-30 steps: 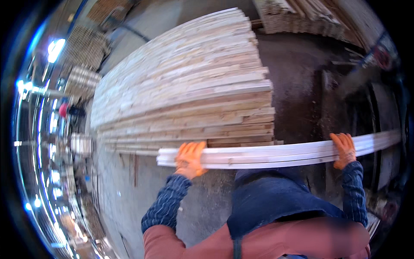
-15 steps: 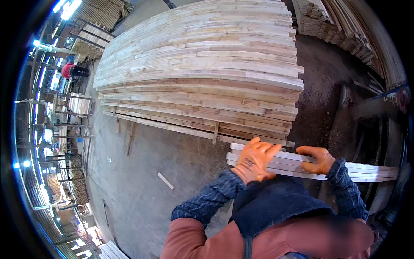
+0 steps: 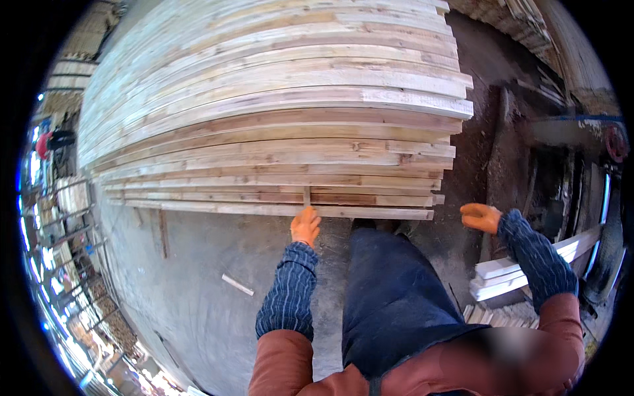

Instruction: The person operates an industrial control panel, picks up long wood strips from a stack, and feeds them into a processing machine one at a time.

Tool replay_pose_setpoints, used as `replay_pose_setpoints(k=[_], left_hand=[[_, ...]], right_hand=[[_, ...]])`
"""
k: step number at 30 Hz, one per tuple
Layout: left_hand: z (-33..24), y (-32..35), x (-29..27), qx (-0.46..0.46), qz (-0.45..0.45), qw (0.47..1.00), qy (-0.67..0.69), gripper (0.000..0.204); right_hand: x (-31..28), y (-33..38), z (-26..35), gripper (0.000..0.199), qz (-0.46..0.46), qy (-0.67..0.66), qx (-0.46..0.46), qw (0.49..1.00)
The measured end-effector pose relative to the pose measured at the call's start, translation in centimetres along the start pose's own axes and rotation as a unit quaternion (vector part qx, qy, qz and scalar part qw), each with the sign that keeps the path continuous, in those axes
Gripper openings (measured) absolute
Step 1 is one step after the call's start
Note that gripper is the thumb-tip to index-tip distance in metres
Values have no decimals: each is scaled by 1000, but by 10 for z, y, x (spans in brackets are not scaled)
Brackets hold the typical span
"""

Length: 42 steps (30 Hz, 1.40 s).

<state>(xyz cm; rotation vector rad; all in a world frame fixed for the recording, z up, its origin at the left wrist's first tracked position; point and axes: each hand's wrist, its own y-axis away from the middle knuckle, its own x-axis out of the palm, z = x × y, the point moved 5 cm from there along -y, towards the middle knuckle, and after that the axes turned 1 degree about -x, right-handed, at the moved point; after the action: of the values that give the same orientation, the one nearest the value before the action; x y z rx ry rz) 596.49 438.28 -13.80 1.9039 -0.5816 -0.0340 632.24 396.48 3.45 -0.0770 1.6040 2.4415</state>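
My left hand (image 3: pixel 306 226), in an orange glove, is closed at the front of a large stack of pale boards (image 3: pixel 277 155). Its fingers cover the lower end of a short wooden stick (image 3: pixel 306 196) that stands out from the stack's lower front side. Off the stack's right end, my right hand (image 3: pixel 480 218), gloved alike, hangs in the air with its fingers stretched out and nothing in them. Below my right forearm lie several white planed boards (image 3: pixel 505 276), their left ends apart from the hand.
A machine frame (image 3: pixel 574 152) stands at the right. More stacked lumber (image 3: pixel 508 26) rises at the far right. One loose strip (image 3: pixel 238 284) lies on the concrete floor (image 3: pixel 198 264). A person in red (image 3: pixel 44 145) is far off at the left, near lumber racks (image 3: pixel 69 198).
Both hands have let go of the white boards, which now lie farther right. My left hand has moved left to the stick, and the big stack appears nearer.
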Motion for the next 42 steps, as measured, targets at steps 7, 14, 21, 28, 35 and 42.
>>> replay_pose_setpoints(k=[7, 14, 21, 28, 35, 42], left_hand=[[-35, -122, -62, 118, 28, 953, -276, 60], [-68, -179, -53, 26, -73, 997, 28, 73], [-49, -159, -29, -5, -204, 954, 221, 73], [-20, -125, -59, -10, -191, 944, 270, 79], [-22, -108, -55, 27, -98, 941, 324, 78], [-15, -70, -53, 84, -155, 943, 282, 90]], right_hand=[[-26, -181, -77, 102, -126, -65, 82, 986], [11, -322, -141, 63, -146, 28, -42, 988], [25, -303, -190, 44, -171, 167, -44, 970], [65, -261, -160, 50, -201, -110, 33, 973], [50, -268, -118, 68, -301, -402, 232, 833], [124, -252, 102, 78, -111, 236, -177, 949]])
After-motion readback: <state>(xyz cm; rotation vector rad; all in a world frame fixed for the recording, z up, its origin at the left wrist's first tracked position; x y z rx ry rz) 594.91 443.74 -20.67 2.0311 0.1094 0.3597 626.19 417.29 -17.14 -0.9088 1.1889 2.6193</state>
